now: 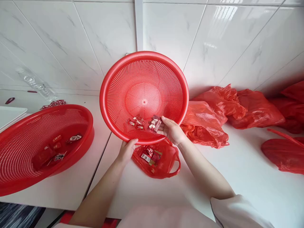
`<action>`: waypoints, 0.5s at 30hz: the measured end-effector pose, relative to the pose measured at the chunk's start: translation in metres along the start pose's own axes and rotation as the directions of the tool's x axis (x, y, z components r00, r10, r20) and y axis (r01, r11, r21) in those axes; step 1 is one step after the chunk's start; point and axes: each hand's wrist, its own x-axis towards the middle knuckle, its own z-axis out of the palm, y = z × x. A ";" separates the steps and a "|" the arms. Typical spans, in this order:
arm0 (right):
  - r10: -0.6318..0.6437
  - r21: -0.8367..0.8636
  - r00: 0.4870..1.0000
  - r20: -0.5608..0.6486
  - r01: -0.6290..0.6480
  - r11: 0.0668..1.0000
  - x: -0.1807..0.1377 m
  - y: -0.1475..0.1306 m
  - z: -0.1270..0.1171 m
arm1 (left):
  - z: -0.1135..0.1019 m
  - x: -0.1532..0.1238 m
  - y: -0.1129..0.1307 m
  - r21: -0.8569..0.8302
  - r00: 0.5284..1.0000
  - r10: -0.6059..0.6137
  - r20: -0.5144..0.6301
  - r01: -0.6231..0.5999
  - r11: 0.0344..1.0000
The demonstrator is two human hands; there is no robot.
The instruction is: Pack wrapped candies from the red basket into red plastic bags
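A round red plastic mesh basket [144,69] is tilted toward me over the table. My left hand [127,151] grips its near rim, thumb on top and fingers hidden beneath. Inside the basket's lower right, my right hand [173,129] pinches a dark red printed packet [155,123] between thumb and fingers. Several small red and white wrapped pieces [137,123] lie at the basket's lower side, left of that packet. Below the rim sits an open red plastic bag [163,163] with several red and white packets [150,155] in it.
Another red mesh basket [89,126] with several packets stands on the left. Filled red plastic bags [256,109] line the wall at right, with one more bag [282,155] nearer the edge. A clear plastic bottle [38,84] lies at back left. A seam divides the white tables [237,164].
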 end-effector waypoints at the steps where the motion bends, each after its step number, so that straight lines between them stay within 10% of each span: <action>1: -0.001 -0.002 1.000 0.008 0.001 1.000 0.000 0.000 0.000 | 0.000 0.000 0.000 0.008 1.000 -0.006 -0.002 0.006 1.000; 7: 0.052 -0.364 0.983 0.174 0.015 0.931 -0.009 -0.010 -0.007 | 0.001 0.000 -0.001 0.020 1.000 0.002 -0.003 -0.002 1.000; 15: 0.324 -0.846 0.809 0.490 0.352 0.399 -0.041 -0.032 0.002 | 0.000 0.001 -0.002 0.005 1.000 -0.012 -0.028 0.012 1.000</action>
